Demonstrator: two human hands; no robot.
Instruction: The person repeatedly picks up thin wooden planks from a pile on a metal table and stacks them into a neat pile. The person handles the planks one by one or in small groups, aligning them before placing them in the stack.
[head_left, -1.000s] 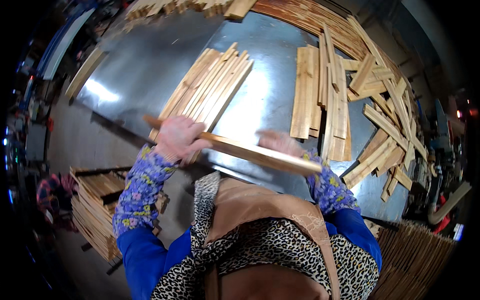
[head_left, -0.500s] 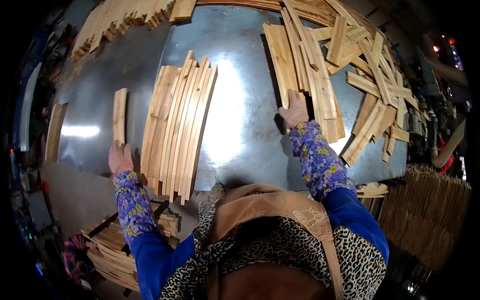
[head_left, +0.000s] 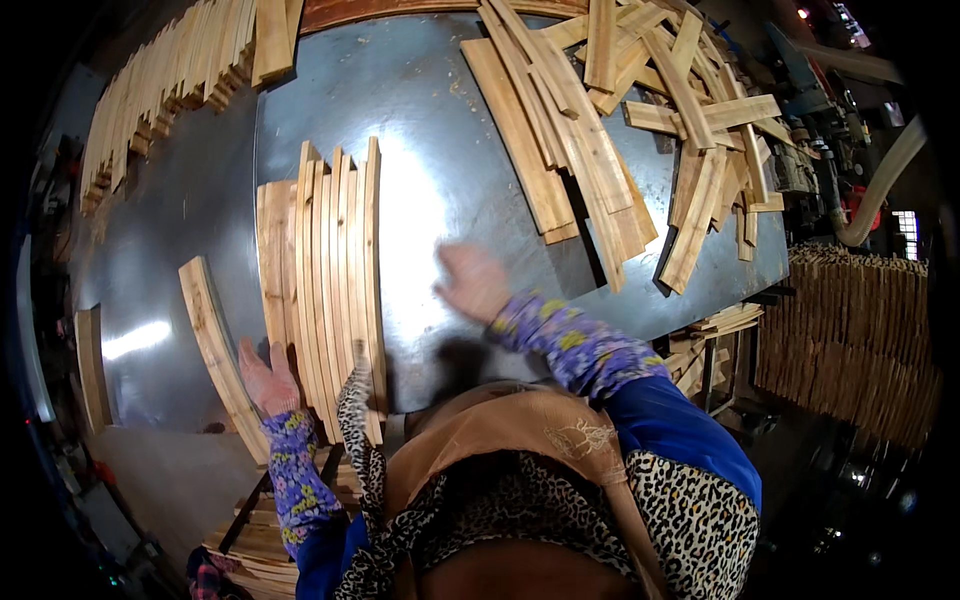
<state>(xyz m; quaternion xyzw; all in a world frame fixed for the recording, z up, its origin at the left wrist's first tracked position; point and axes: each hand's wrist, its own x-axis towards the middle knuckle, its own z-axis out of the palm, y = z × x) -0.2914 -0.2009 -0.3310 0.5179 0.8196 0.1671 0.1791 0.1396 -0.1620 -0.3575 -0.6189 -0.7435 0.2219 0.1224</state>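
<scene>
A single wooden plank (head_left: 214,338) lies slanted on the metal table at the left. My left hand (head_left: 268,378) is beside its near end, fingers apart, palm flat and nothing gripped. Just right of that hand stands a row of narrow wooden slats (head_left: 330,270), packed side by side, their near ends close to the table's front edge. Over the bare metal between this row and the planks on the right is my right hand (head_left: 474,282), smeared by motion. No wood shows in it, and its fingers are too blurred to read.
Several long planks (head_left: 520,150) lie at the back right, beside a jumbled heap of short boards (head_left: 700,120). More slats (head_left: 170,95) line the far left. One board (head_left: 90,365) lies at the left edge. Stacked wood (head_left: 840,340) stands off the table at the right.
My left hand has let go of the plank, which now lies slanted. My right hand has left the long planks and moved left toward the slat row. The whole view has shifted.
</scene>
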